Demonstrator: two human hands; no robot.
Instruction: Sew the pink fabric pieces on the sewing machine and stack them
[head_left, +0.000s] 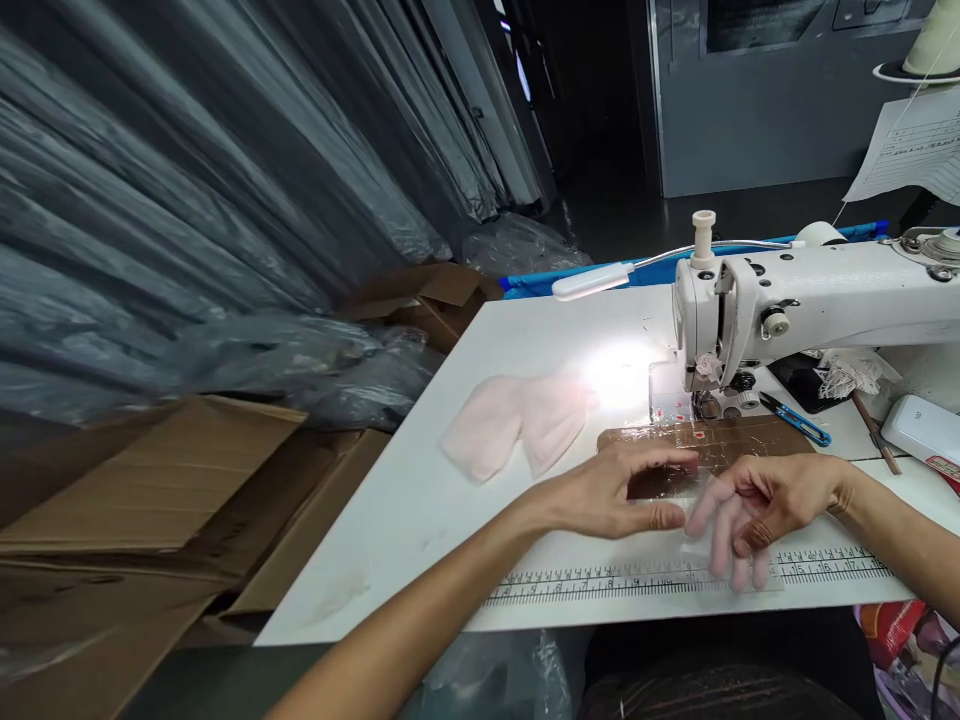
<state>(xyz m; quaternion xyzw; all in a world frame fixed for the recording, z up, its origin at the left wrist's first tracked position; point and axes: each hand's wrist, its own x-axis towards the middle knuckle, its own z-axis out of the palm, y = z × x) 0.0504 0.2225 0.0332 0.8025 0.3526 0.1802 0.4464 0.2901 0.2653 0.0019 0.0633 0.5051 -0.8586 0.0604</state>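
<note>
My right hand holds a thin see-through piece, sheer fabric or film, with its thumb in front and the other fingers showing through from behind. My left hand is to the left of it, palm down, thumb and forefinger apart with nothing gripped between them. Both hands are just in front of a brown taped patch on the sewing table. Beyond that patch is the needle area of a white sewing machine. A pale pink bow-shaped fabric piece lies flat, left of the machine.
A printed ruler strip runs along the table's front edge. Blue thread snips lie right of the needle. A lit lamp hangs over the table. Open cardboard boxes stand at the left, below a grey curtain.
</note>
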